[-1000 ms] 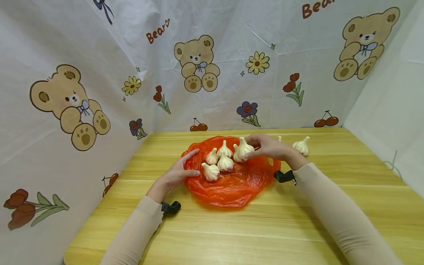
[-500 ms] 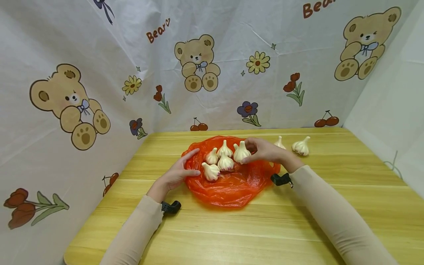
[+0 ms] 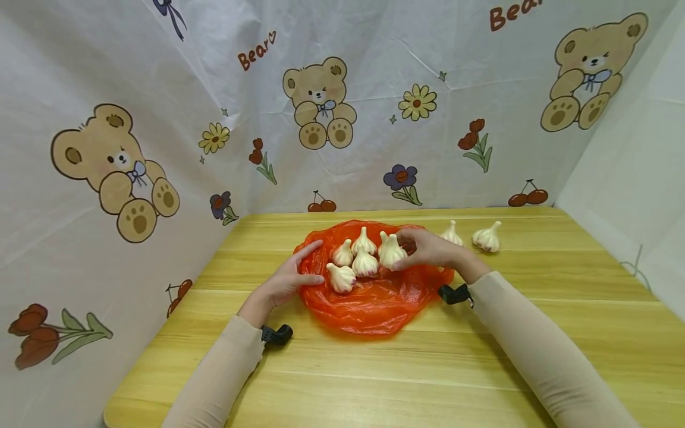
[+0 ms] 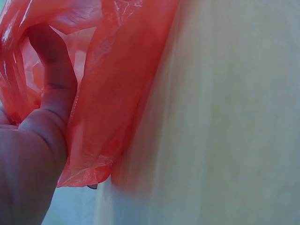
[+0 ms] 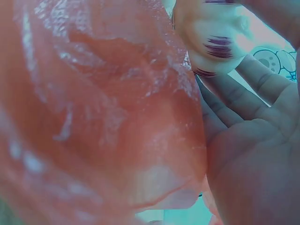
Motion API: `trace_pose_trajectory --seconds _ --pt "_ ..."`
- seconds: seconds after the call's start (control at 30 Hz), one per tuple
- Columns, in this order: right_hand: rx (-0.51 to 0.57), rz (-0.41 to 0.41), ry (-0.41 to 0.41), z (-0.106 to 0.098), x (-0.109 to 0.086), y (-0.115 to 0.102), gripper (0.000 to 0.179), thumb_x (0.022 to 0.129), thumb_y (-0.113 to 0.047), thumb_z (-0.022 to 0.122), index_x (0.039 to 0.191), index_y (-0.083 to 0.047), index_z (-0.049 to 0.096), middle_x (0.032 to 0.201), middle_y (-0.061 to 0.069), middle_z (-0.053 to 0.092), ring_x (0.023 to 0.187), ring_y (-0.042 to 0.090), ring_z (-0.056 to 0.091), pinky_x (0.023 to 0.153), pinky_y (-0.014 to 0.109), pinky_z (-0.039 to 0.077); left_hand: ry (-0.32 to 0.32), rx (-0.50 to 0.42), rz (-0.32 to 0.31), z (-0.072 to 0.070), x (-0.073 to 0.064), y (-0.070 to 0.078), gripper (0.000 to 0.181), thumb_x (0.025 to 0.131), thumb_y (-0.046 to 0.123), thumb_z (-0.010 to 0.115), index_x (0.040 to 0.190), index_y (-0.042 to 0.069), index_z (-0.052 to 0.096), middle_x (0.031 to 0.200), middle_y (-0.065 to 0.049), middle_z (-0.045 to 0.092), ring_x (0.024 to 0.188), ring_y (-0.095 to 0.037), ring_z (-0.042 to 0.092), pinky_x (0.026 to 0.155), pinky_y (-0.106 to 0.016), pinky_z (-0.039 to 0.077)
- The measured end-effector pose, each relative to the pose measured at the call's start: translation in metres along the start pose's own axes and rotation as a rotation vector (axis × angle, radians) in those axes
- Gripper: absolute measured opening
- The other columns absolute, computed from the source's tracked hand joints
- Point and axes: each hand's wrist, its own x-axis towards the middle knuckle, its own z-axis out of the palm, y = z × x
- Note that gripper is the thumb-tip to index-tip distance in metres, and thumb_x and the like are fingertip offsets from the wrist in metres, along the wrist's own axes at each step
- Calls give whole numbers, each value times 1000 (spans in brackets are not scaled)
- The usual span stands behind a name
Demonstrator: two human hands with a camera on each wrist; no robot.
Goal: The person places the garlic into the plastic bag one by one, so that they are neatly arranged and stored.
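In the head view my right hand (image 3: 428, 248) pinches a garlic bulb (image 3: 392, 254) upright over the red plastic bag (image 3: 364, 315). The right wrist view shows the purple-streaked base of that held garlic bulb (image 5: 218, 47) between thumb and fingers, beside the bag. Several other bulbs sit in the spread bag, among them a tilted garlic bulb (image 3: 341, 278) at the near left. At the bag's left edge my left hand (image 3: 283, 279) lies with index finger and thumb extended and spread. In the left wrist view its thumb (image 4: 58, 79) reaches inside the bag's translucent folds.
Right of the bag, a garlic bulb (image 3: 487, 238) lies on the wooden table (image 3: 342, 386), and another garlic bulb (image 3: 452, 232) is partly hidden behind the right hand. A bear-print cloth (image 3: 364, 47) hangs behind and at the left.
My right hand has lowered the garlic bulb, first leftward into the group and then slightly back right. The left hand and the bag have stayed in place.
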Motion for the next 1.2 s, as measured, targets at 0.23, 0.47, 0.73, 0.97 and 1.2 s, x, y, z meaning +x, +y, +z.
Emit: trace_pose_trajectory --seconds 0.23,0.47,0.73,0.97,1.2 --pt "-34 3 12 3 -3 5 56 82 -32 88 123 -5 61 126 14 64 119 32 63 104 50 54 -4 -1 6 0 0 -1 92 90 -7 67 164 26 25 168 -10 22 141 -33 46 102 -38 57" --pt "-52 33 6 6 -4 8 59 81 -37 88 124 -8 60 127 12 63 120 31 64 102 47 55 -6 -8 6 0 1 -1 92 90 -9 67 165 26 25 168 -11 22 139 -31 49 102 -38 57" --pt "-22 69 9 10 -5 13 62 80 -38 89 128 -11 59 130 10 62 124 32 63 105 48 53 -7 -15 0 0 1 -1 91 91 -9 66 165 26 25 168 -10 22 141 -33 46 102 -38 56" --pt "-27 70 51 15 -4 16 57 81 -38 88 124 -13 61 124 8 62 119 29 65 104 47 54 -12 -8 6 0 0 0 91 91 -9 66 165 26 24 168 -11 22 137 -31 51 103 -41 56" --pt "13 55 67 19 -6 18 46 84 -31 86 118 -11 62 119 9 62 114 29 67 100 46 56 -10 -11 3 0 0 -1 91 91 -9 66 164 26 25 168 -10 23 138 -32 50 102 -42 56"
